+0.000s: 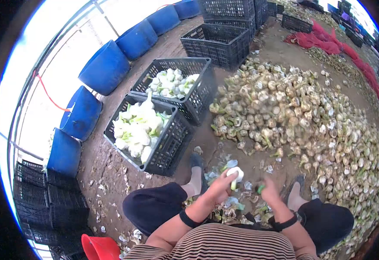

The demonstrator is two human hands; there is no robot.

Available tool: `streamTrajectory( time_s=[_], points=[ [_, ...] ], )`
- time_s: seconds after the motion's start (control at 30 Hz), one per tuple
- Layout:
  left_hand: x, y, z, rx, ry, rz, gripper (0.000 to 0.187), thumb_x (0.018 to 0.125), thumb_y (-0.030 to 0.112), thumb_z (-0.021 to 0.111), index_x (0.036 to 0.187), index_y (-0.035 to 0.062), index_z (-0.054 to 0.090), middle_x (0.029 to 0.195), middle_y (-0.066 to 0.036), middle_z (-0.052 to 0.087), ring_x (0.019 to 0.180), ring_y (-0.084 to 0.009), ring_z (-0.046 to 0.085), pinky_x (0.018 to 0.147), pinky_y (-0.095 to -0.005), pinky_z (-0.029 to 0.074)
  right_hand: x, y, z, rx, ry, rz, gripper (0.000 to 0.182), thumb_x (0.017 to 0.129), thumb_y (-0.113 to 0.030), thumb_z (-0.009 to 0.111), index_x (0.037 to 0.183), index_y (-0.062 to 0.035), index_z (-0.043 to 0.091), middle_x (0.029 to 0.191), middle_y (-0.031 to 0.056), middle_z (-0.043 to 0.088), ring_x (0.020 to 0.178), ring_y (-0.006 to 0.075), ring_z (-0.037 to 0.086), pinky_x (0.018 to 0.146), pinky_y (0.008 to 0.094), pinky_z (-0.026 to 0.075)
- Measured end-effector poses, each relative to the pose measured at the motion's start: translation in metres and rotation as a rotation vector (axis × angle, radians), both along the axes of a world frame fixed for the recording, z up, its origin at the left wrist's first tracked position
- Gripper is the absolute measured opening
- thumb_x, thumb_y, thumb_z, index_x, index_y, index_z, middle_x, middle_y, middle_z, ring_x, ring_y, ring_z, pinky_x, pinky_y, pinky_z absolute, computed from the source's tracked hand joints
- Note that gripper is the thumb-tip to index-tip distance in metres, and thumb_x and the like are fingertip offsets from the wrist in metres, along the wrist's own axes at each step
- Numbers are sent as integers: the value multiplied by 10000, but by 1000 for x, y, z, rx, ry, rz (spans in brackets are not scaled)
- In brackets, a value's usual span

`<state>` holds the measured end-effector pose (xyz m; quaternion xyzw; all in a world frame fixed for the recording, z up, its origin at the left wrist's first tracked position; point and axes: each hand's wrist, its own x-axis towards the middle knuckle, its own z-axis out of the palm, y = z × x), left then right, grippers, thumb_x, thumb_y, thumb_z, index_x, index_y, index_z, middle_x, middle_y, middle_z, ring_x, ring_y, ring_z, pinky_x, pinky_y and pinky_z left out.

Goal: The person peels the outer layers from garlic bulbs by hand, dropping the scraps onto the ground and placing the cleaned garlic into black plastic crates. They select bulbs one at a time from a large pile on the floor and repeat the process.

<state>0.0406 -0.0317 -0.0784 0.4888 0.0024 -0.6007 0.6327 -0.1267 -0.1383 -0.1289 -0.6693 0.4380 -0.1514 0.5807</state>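
My left hand [219,189] is closed around a garlic bulb [237,173], whose clean white head points up and whose short green stem hangs below. Just to the right, my right hand [270,190] is curled and slightly blurred, with a small green object [261,189] showing at its fingers; its full shape is hidden. The two hands are apart, above peeled skins and leaf scraps [232,202] on the ground between my feet.
A large heap of unpeeled garlic [284,108] lies to the right. Black crates, a near one [172,149] and one behind [200,97], hold white bulbs. Blue tubs [105,67] line the left; a red container [100,248] stands lower left. Red netting [319,39] lies farther back.
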Motion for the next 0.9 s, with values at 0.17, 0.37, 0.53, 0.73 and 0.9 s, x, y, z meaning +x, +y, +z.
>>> streamTrajectory(
  time_s=[0.17,0.37,0.53,0.73,0.9],
  points=[
    [31,-2,-36,-70,245,126,295,885,411,512,959,131,572,889,8,620,819,-155,579,652,-299,461,-10,16,-54,-204,256,573,352,683,-27,534,1018,-79,631,896,219,622,861,372,594,746,410,472],
    [119,-35,45,-251,222,608,315,880,393,507,988,97,512,883,-82,586,794,-257,577,632,-348,504,-12,16,-59,-253,374,833,354,692,-53,541,1013,-158,646,900,177,631,847,353,597,731,421,473],
    [257,-1,106,-504,-171,1024,377,941,339,371,1091,4,452,1076,-201,506,929,-345,528,847,-461,496,-10,15,-60,-344,418,824,332,703,-112,573,1023,-178,635,888,160,630,845,342,597,739,416,474],
    [214,3,139,-276,-150,839,464,948,308,391,1214,-48,256,1198,-279,403,1073,-386,493,900,-473,460,-14,21,-98,-249,326,740,195,725,-123,536,895,-129,632,860,170,621,822,358,593,719,431,469],
    [103,-3,49,-264,50,566,199,921,180,460,989,22,560,1056,-157,577,960,-251,573,817,-368,496,-24,-24,-149,-220,450,573,232,730,-107,523,930,-137,636,885,159,629,841,342,596,740,444,458]
  ],
)
